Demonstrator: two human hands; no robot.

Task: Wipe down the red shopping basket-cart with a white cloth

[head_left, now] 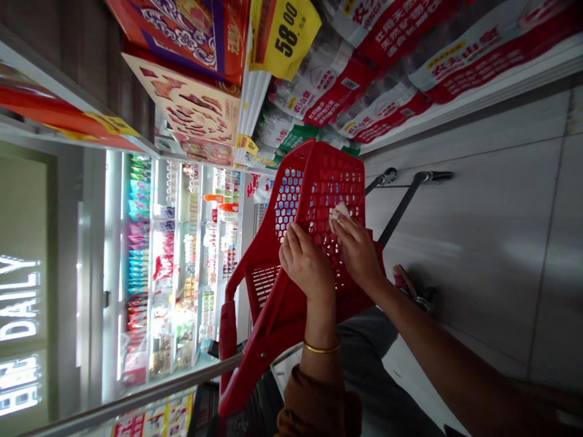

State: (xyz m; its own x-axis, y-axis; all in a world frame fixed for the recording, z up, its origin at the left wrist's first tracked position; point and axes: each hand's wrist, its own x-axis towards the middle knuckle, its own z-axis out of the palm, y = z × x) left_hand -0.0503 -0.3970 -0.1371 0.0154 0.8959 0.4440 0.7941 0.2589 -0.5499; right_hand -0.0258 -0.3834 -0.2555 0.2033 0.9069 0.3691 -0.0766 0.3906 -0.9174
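Note:
My right hand (357,252) pinches a small piece of white paper or tissue (340,213) against the mesh wall of a red plastic shopping cart basket (339,188). My left hand (305,261), with a gold bangle (321,348) on the wrist below it, lies flat on the same mesh just beside the right hand. Its fingers hold nothing that I can see. A brown sleeve (314,403) covers the left forearm further down, while the right forearm (432,340) is bare.
Shrink-wrapped packs of bottled water (346,79) fill a shelf beside the cart, under a yellow price tag (285,36) reading 58.00. A lit refrigerated display case (175,261) stands across the aisle. A patterned sandal (405,284) rests on the tiled floor (492,230) near the cart's dark frame (401,206).

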